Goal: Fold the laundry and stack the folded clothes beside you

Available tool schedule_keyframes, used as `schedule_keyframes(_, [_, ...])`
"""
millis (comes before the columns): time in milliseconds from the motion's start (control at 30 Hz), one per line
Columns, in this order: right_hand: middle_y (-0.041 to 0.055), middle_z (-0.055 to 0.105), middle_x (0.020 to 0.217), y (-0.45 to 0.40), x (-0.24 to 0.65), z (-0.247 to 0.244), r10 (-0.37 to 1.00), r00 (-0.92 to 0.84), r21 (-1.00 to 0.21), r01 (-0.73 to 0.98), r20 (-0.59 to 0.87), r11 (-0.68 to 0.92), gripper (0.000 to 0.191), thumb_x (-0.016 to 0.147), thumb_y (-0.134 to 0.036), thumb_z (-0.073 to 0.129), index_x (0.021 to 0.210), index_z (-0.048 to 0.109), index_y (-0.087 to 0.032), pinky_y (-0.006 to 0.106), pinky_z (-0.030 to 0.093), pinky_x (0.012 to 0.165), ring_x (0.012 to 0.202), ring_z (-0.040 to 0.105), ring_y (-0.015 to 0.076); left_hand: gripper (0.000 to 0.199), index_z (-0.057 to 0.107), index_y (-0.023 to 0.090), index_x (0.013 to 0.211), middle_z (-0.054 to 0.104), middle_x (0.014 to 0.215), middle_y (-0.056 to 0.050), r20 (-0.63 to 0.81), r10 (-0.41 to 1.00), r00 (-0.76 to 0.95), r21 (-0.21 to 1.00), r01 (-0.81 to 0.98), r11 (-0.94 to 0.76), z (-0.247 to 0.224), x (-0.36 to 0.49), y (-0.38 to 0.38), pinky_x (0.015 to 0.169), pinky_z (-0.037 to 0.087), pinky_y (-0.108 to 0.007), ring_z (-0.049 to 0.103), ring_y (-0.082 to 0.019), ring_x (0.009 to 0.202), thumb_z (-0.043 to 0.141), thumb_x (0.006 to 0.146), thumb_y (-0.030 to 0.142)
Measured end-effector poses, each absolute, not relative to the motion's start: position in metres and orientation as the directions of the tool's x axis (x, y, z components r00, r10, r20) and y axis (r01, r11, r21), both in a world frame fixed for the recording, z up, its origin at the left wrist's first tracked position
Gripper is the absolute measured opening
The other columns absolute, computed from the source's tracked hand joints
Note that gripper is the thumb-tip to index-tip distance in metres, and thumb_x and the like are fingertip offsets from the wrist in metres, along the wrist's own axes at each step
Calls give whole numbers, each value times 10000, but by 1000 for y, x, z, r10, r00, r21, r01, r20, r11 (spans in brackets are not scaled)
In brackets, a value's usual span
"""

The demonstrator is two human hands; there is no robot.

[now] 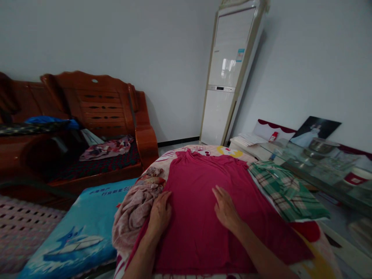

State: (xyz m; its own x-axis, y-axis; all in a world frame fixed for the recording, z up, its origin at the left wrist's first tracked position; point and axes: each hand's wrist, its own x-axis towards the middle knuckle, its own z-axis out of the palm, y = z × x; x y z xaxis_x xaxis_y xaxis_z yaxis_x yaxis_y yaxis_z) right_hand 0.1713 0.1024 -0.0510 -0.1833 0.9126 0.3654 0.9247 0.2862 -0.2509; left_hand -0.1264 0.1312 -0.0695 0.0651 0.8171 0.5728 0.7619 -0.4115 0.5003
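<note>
A dark pink garment (197, 209) lies spread over a round table with a patterned cloth (322, 248). On its left edge rests my left hand (161, 211), next to a crumpled pinkish-beige cloth (133, 213). My right hand (226, 207) is on or just above the middle of the garment, fingers extended and pointing up-left. Neither hand appears to hold anything. To the right of the garment lies a folded green plaid cloth (287, 190).
Wooden chairs (99, 104) stand at the left, with a blue printed cover (95, 221) nearer me. A tall white air conditioner (229, 73) is in the corner. At the right, a glass-topped cabinet (308, 159) holds a metal bowl and a photo.
</note>
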Motion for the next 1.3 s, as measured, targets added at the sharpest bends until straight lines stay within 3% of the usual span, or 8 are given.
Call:
schedule_keyframes(133, [94,356,1518,37,196,-72,899,-257,-218,912,354,347,755,731,-59,377,1478,323,-155,461,300,1142,1412,277,214,450,634,124,1100,654,1147,-135,536,840,81,509,763,-399,-65,-128,134,1017,465,-458,601,-265,1107,446,692,118])
schedule_keyframes(267, [115,419,1477,8,247,-71,909,-99,-189,964,405,189,718,755,-73,365,1469,341,-141,490,313,1128,1387,328,240,435,641,135,1060,660,1136,-126,508,856,95,506,771,-386,-60,-128,137,1023,459,-434,603,-261,1102,451,669,132])
schedule_keyframes(367, [145,475,1428,-4,250,-61,912,19,-254,963,410,94,676,745,-83,390,1419,428,-119,522,325,1111,1360,373,273,425,645,139,1035,661,1130,-129,502,860,91,508,773,-379,-57,-127,138,1021,458,-423,603,-269,1102,454,656,144])
schedule_keyframes(567, [98,516,1403,-27,208,-53,929,-126,-456,843,347,285,701,643,-59,456,1323,556,-195,510,345,1107,1325,433,242,404,640,168,998,681,1086,-106,505,856,108,500,772,-392,-54,-128,141,1005,464,-429,606,-276,1087,468,632,162])
schedule_keyframes(800, [147,617,1268,-39,257,-49,908,161,-483,874,387,50,608,605,-75,472,1180,658,-141,553,372,1069,1235,521,299,389,644,127,990,672,1085,-149,491,862,125,477,790,-386,-53,-127,143,997,465,-432,613,-290,1075,456,652,173])
schedule_keyframes(1033, [119,575,1336,-35,234,-50,921,-58,-506,822,385,263,616,633,-100,499,1230,632,-177,507,400,1059,1279,485,267,398,651,115,990,670,1088,-154,495,864,89,497,787,-366,-50,-124,138,1013,452,-406,609,-273,1087,449,648,143])
schedule_keyframes(1200, [135,633,1239,-49,258,-60,913,67,-493,856,403,154,577,591,-84,473,1117,693,-170,532,418,1035,1216,538,288,402,663,127,981,680,1078,-134,480,874,77,515,782,-352,-47,-121,136,1018,451,-403,613,-263,1079,454,637,121])
schedule_keyframes(1300, [120,672,1151,-54,249,-48,909,53,-510,841,413,182,501,629,-79,477,1057,709,-196,495,464,987,1117,599,266,419,674,139,972,687,1057,-111,473,879,54,544,767,-340,-40,-119,133,1017,450,-390,611,-254,1077,458,615,104])
